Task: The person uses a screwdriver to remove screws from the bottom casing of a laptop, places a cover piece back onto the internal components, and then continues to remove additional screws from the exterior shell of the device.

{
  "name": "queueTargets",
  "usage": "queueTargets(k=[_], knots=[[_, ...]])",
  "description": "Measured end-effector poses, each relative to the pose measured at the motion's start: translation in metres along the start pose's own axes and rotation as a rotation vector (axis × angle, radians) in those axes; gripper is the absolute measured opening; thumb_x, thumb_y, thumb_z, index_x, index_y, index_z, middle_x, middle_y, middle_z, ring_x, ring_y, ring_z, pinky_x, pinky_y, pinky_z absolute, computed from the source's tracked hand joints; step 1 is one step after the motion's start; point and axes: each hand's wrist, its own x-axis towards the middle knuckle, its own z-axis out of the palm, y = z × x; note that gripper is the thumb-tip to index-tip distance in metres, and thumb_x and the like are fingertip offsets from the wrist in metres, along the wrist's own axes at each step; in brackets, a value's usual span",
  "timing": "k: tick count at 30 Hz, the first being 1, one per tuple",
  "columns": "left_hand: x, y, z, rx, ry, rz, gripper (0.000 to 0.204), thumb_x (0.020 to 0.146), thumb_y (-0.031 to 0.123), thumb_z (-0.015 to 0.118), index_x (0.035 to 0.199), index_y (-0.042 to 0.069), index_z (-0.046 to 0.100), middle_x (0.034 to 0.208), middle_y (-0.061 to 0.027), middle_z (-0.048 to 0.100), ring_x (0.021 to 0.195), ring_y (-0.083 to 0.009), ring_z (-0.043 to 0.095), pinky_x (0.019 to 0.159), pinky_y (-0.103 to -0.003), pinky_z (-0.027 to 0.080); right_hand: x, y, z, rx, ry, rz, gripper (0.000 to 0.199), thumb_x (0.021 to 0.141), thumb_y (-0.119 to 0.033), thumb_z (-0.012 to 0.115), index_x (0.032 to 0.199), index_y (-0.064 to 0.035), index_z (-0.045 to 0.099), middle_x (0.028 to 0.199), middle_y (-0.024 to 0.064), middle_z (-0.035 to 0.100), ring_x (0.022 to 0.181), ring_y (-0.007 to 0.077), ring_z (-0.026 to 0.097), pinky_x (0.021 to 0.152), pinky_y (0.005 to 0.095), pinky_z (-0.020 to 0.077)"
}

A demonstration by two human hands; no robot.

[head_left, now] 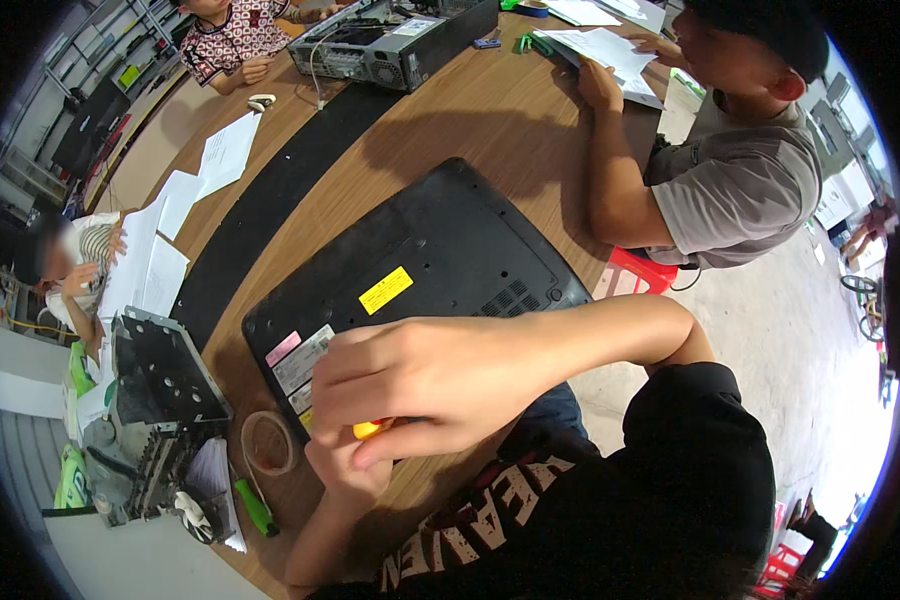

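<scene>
The right arm bends sharply at the elbow beside the laptop's [440,235] near right corner, its bare forearm lying level across the near edge. The right hand [410,385], back up and knuckles raised, is curled around a yellow piece [368,431], of which only a smooth rounded bit shows between thumb and fingers. The left forearm rises from below the laptop's near left part, and the left hand [348,472] sits under the right one; its fingers are mostly covered, so I cannot tell how they are closed. Whether either hand touches the laptop is also hidden.

The laptop lies underside up, a broad matte black plastic slab with rounded corners, small round holes and a slotted vent [510,299] toward its right. A flat yellow label [385,290] is stuck near its middle, a pink label [282,348] at its left edge. Under it is the wood-grained table [510,130], with a dark strip [260,215] curving past its far left side. Left of the laptop stand a perforated dark metal plate [165,365], a translucent ring [269,443] and a green handle [257,508].
</scene>
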Motion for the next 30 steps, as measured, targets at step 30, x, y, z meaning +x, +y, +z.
queueTargets(k=[30], knots=[[0.013, -0.008, -0.024, -0.328, -0.310, -0.234, 0.042, 0.069, 0.004, 0.073, 0.107, 0.001, 0.055, 0.100, -0.0049, 0.060, 0.088, -0.0136, 0.059, 0.075, -0.027, 0.047, -0.004, 0.020, 0.002, 0.107, 0.040, -0.032, 0.029, 0.079, -0.026, 0.068, 0.088, -0.0004, 0.057, 0.079, 0.0096, 0.057, 0.075, 0.0279, 0.056, 0.065, 0.0364, 0.0480]])
